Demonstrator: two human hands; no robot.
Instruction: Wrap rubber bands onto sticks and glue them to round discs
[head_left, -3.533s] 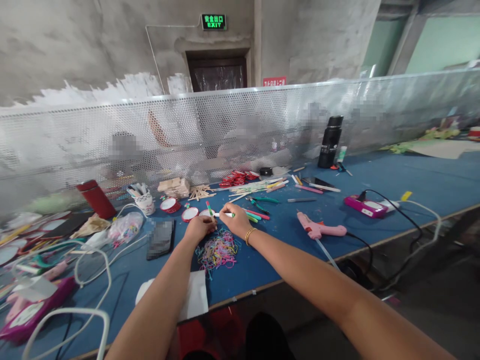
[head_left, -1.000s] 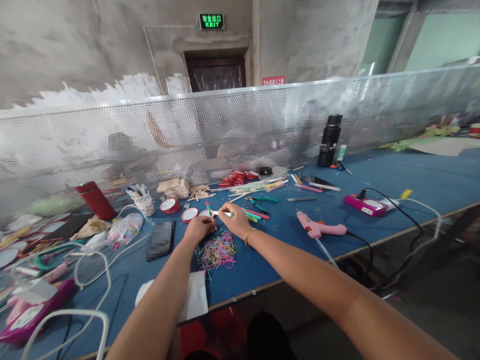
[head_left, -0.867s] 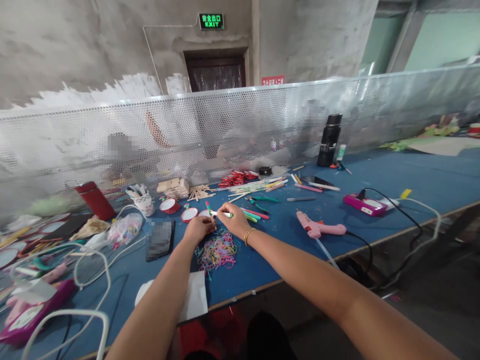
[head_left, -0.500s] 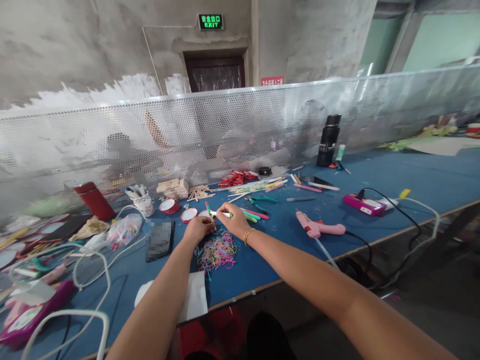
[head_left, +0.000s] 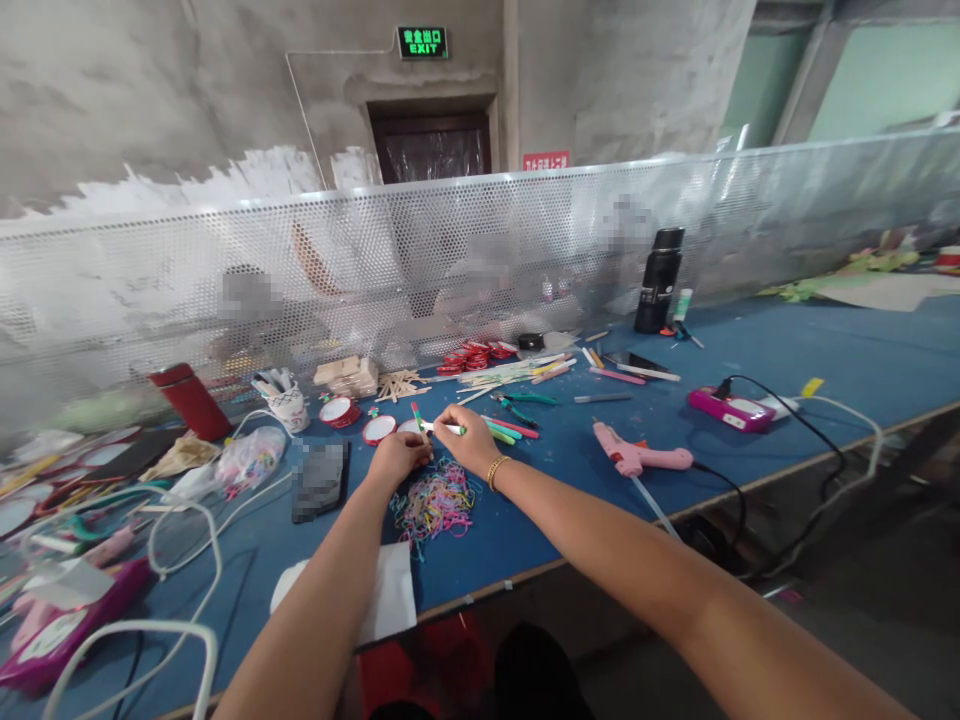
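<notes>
While the left hand (head_left: 401, 455) pinches a slim stick (head_left: 417, 413) tinted red and green toward its top, the right hand (head_left: 463, 442) is closed around a white pen (head_left: 431, 427) with a green end, held across the stick (whether the two actually touch is too small to tell). Both hands are near each other above the table (head_left: 517, 540), and fingers hide the stick's lower part. Just below them lies a tangle of coloured loops (head_left: 436, 505). Beyond, one red-rimmed disc (head_left: 379, 430) shows whole; a second white disc (head_left: 409, 426) is partly covered by the left hand. Markers (head_left: 506, 434) sit partly behind the right hand. Left of the loops, a phone (head_left: 320, 482) has a blurred screen; past the perforated screen (head_left: 442, 230), people (head_left: 484, 270) are indistinct.
</notes>
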